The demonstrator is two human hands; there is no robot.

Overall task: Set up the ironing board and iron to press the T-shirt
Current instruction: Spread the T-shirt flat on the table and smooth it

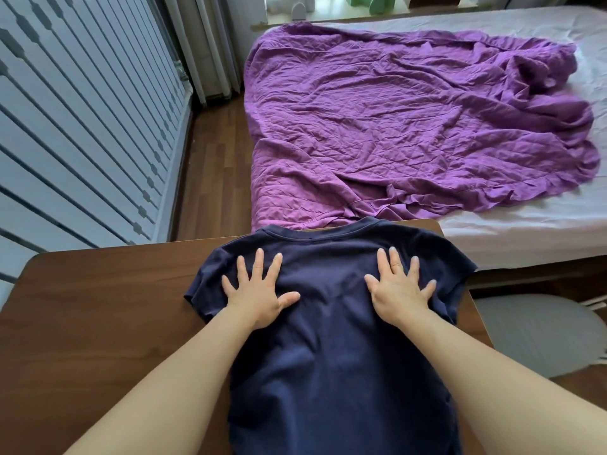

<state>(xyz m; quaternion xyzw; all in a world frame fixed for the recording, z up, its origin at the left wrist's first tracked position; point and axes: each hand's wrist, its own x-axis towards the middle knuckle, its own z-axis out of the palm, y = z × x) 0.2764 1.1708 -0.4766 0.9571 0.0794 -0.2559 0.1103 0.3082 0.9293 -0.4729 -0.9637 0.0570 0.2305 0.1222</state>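
A bed [525,238] with a white sheet stands beyond the far edge of the brown wooden table [98,307]. A crumpled purple blanket [394,126] sprawls over it, its near hem reaching that far edge. A navy T-shirt [328,372] lies flat on the table, right of the table's middle. Its long axis runs from near edge to far edge, the collar pointing away from the person and the short sleeves spread to either side. Off the table's right side, lower down, sits a pale grey rounded pad [532,336]; what it is cannot be told. The left hand [259,297] and right hand [399,293] press the shirt near the table's far edge, palms down, fingers straight and splayed, grasping nothing.
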